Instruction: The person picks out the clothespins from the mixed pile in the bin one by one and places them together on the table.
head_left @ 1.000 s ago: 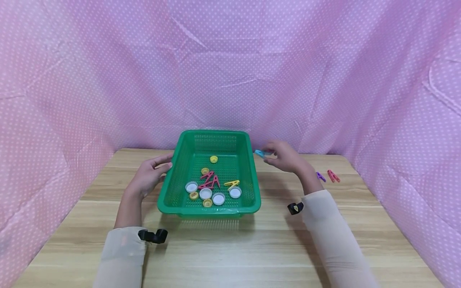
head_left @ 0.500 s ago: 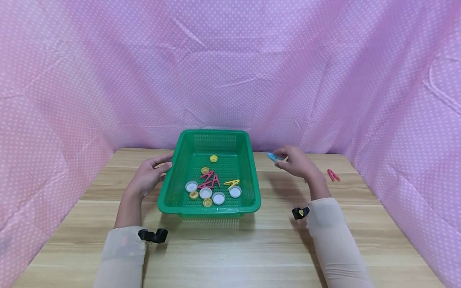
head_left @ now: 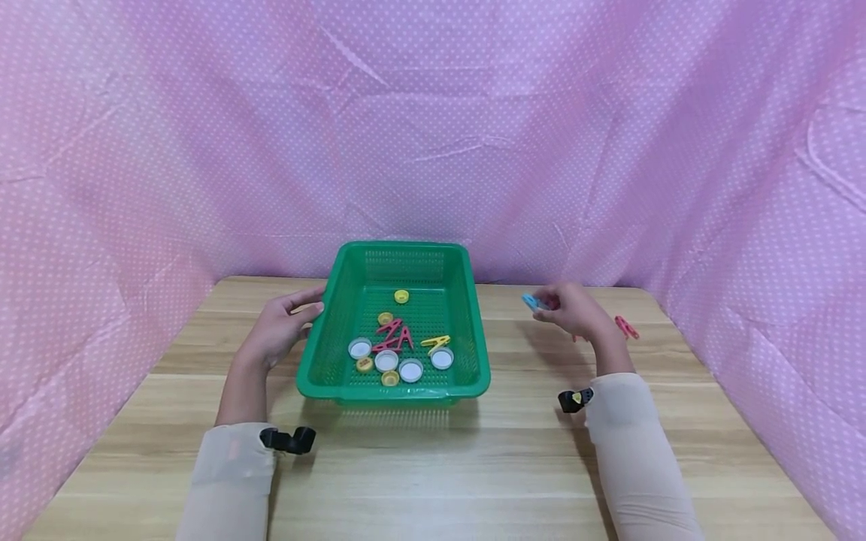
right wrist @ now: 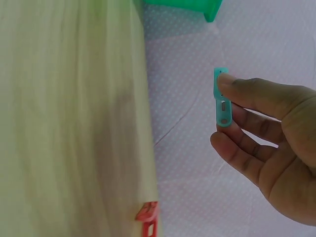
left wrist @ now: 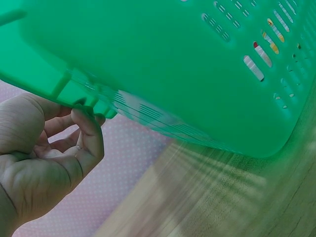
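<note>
My left hand (head_left: 279, 330) pinches the left rim of a green plastic basket (head_left: 476, 323); the left wrist view shows the thumb and fingers (left wrist: 89, 133) at the rim's edge. Inside the basket lie several white caps (head_left: 410, 371), several yellow caps (head_left: 401, 297), some pink clothespins (head_left: 404, 338) and a yellow clothespin (head_left: 436, 343). Right of the basket, my right hand (head_left: 578, 312) holds a light blue clothespin (head_left: 531, 302) between thumb and fingers. In the right wrist view this blue clothespin (right wrist: 223, 111) stands lengthwise beneath the thumb tip.
A red clothespin (head_left: 626, 327) lies on the wooden table (head_left: 379, 481) to the right of my right hand. Another bit of red (head_left: 579, 338) peeks out under that hand. Pink dotted cloth (head_left: 433, 135) hangs behind the table and along both sides.
My right hand has moved right, away from the basket, carrying the blue clothespin. The purple clothespin on the table has gone out of sight behind it. Left hand and basket stay in place.
</note>
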`<action>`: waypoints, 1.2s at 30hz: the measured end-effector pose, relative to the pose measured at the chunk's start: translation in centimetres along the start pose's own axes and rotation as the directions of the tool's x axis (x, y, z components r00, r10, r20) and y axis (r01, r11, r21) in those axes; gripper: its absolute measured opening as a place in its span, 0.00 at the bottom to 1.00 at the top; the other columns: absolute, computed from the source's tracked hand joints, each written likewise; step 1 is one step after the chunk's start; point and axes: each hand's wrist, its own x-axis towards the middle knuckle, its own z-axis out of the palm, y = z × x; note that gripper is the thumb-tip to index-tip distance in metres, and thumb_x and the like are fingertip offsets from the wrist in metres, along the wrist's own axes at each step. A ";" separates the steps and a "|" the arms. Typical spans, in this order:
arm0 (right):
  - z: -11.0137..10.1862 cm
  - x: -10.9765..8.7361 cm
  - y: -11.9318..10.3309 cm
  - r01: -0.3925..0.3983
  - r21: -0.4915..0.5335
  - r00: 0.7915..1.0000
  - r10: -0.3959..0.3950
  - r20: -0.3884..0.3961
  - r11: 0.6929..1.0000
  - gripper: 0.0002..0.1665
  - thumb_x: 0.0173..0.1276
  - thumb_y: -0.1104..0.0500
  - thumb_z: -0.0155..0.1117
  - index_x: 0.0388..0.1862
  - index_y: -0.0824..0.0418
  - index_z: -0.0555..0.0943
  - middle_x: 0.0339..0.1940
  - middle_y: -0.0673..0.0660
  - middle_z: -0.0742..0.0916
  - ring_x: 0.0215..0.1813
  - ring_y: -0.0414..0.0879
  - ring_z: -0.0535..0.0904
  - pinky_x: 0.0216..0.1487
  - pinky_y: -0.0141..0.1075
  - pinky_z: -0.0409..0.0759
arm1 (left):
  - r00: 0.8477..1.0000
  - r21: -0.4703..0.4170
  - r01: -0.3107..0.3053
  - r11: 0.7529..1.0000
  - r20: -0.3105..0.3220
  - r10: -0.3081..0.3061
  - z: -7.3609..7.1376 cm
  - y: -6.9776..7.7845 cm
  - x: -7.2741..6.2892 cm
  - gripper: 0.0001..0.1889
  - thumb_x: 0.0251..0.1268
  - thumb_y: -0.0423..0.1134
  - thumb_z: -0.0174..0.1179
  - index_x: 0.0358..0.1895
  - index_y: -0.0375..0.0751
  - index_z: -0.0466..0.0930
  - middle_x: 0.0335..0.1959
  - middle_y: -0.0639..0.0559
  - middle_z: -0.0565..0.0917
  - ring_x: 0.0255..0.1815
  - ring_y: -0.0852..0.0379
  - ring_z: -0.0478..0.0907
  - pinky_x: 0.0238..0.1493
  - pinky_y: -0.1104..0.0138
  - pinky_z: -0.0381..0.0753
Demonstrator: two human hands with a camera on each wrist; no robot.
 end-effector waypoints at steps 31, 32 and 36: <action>1.0 -0.9 3.8 -0.210 0.023 0.973 0.207 0.100 0.977 0.16 0.71 0.61 0.70 0.51 0.73 0.85 0.33 0.59 0.85 0.27 0.44 0.76 0.29 0.35 0.78 | 1.000 0.003 -0.001 1.000 0.004 0.001 -0.1 -0.1 0.1 0.28 0.81 0.45 0.55 0.78 0.41 0.65 0.75 0.42 0.68 0.52 0.62 0.81 0.54 0.68 0.84; 1.0 -0.8 3.8 -0.210 0.013 0.973 0.207 0.096 0.978 0.16 0.71 0.61 0.71 0.50 0.72 0.85 0.34 0.59 0.86 0.28 0.44 0.76 0.30 0.35 0.78 | 1.000 0.006 -0.004 1.000 0.005 0.004 -0.1 -0.1 0.1 0.28 0.81 0.45 0.55 0.78 0.41 0.65 0.75 0.42 0.68 0.52 0.63 0.81 0.54 0.68 0.84; 1.1 -0.8 4.0 -0.198 -0.037 0.976 0.200 0.081 0.980 0.14 0.69 0.61 0.72 0.46 0.72 0.87 0.37 0.60 0.87 0.35 0.47 0.78 0.36 0.37 0.80 | 1.000 0.000 -0.012 1.000 0.009 0.012 -0.1 -0.2 0.3 0.28 0.81 0.45 0.55 0.78 0.40 0.65 0.74 0.41 0.69 0.52 0.63 0.82 0.55 0.67 0.84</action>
